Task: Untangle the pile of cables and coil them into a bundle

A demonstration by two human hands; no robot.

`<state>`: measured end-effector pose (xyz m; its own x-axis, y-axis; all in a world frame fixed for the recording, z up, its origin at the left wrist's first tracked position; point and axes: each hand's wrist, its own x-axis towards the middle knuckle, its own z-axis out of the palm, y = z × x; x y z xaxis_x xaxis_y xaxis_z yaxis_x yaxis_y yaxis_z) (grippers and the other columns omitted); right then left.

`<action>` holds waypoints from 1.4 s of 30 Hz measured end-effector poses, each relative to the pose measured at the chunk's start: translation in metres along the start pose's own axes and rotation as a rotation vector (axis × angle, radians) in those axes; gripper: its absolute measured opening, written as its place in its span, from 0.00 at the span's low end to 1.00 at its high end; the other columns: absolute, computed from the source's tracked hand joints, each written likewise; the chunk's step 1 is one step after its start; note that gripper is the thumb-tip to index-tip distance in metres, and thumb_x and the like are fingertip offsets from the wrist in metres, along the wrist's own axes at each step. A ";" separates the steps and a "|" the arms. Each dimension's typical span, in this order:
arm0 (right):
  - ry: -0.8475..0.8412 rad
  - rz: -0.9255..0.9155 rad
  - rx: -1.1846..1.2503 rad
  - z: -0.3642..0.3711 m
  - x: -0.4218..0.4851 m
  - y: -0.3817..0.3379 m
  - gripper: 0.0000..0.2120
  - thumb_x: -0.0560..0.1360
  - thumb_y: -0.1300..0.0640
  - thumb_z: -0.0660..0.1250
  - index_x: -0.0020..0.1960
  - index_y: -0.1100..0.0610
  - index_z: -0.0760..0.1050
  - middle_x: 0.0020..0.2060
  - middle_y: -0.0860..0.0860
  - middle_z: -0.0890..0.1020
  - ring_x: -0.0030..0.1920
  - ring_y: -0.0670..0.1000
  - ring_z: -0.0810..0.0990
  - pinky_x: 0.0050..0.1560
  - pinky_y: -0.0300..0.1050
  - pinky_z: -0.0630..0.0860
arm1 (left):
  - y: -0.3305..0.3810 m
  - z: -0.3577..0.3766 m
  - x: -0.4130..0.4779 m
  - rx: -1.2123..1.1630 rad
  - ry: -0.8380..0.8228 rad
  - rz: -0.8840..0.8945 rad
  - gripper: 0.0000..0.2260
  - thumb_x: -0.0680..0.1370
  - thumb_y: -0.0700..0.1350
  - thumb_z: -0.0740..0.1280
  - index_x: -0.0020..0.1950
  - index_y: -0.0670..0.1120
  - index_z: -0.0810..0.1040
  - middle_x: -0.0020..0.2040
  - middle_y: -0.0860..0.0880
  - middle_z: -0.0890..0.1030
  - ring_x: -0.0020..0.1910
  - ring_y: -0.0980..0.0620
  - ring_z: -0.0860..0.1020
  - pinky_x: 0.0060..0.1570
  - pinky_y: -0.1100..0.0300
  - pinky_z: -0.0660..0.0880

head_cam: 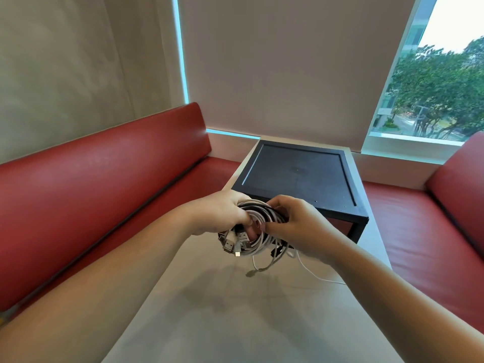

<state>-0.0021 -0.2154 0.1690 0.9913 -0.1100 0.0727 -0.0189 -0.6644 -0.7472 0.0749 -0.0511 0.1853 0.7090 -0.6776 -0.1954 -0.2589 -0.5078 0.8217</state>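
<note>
A coil of white and black cables [258, 218] hangs in the air above the white table [235, 310]. My left hand [217, 213] grips the coil's left side, fingers curled round the loops. My right hand [293, 226] pinches the coil's right side with thumb and fingers. Several USB plugs [233, 242] dangle from the bottom left of the coil. A thin white cable end [318, 276] trails from under my right hand onto the table, and a grey plug end [251, 273] hangs just above the surface.
A black box [298, 174] with a recessed top stands on the table just behind the hands. Red benches [91, 195] run along the left, and another red bench [432, 231] is on the right. Window blinds and a window lie behind.
</note>
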 end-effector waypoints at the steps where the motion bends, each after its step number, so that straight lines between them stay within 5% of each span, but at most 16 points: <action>1: 0.030 -0.006 -0.038 0.003 0.001 -0.002 0.10 0.69 0.55 0.73 0.50 0.49 0.78 0.39 0.47 0.83 0.39 0.46 0.82 0.45 0.49 0.81 | 0.002 0.000 0.001 0.010 -0.004 -0.011 0.14 0.74 0.32 0.63 0.56 0.44 0.81 0.45 0.41 0.85 0.41 0.49 0.81 0.43 0.53 0.74; 7: 0.108 -0.021 -0.110 0.016 0.008 0.000 0.13 0.67 0.52 0.75 0.50 0.51 0.78 0.38 0.44 0.81 0.39 0.41 0.79 0.34 0.31 0.71 | 0.002 0.003 0.016 0.135 0.085 -0.111 0.07 0.72 0.35 0.64 0.47 0.41 0.80 0.38 0.44 0.79 0.36 0.48 0.74 0.38 0.56 0.70; 16: 0.096 -0.012 -0.072 0.013 0.015 0.007 0.11 0.67 0.61 0.73 0.48 0.52 0.78 0.38 0.46 0.81 0.38 0.44 0.79 0.33 0.32 0.72 | -0.001 0.013 0.027 0.167 0.123 -0.147 0.04 0.72 0.39 0.65 0.43 0.43 0.79 0.38 0.45 0.80 0.35 0.46 0.76 0.35 0.58 0.72; 29: 0.027 -0.041 -0.059 0.009 0.015 0.007 0.11 0.69 0.61 0.71 0.49 0.51 0.75 0.40 0.45 0.80 0.39 0.44 0.79 0.37 0.36 0.76 | -0.007 0.015 0.022 0.089 0.124 -0.116 0.07 0.73 0.37 0.64 0.36 0.46 0.76 0.33 0.47 0.75 0.32 0.50 0.71 0.33 0.60 0.67; 36: -0.134 -0.044 -0.019 0.001 0.016 0.009 0.17 0.69 0.63 0.74 0.53 0.52 0.74 0.43 0.48 0.82 0.42 0.48 0.82 0.42 0.42 0.81 | -0.012 0.015 0.019 0.061 0.045 -0.093 0.08 0.73 0.35 0.63 0.37 0.46 0.76 0.32 0.49 0.73 0.31 0.51 0.69 0.33 0.60 0.65; 42: -0.153 -0.091 0.014 0.001 0.017 0.016 0.16 0.68 0.59 0.77 0.53 0.51 0.75 0.43 0.47 0.83 0.42 0.46 0.82 0.44 0.41 0.81 | -0.017 0.011 0.019 -0.039 -0.057 -0.112 0.09 0.72 0.35 0.65 0.51 0.39 0.79 0.40 0.44 0.78 0.35 0.50 0.72 0.32 0.61 0.67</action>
<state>0.0148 -0.2273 0.1574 0.9971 0.0647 0.0401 0.0727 -0.6558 -0.7514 0.0853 -0.0612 0.1616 0.6932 -0.6477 -0.3162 -0.1535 -0.5613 0.8133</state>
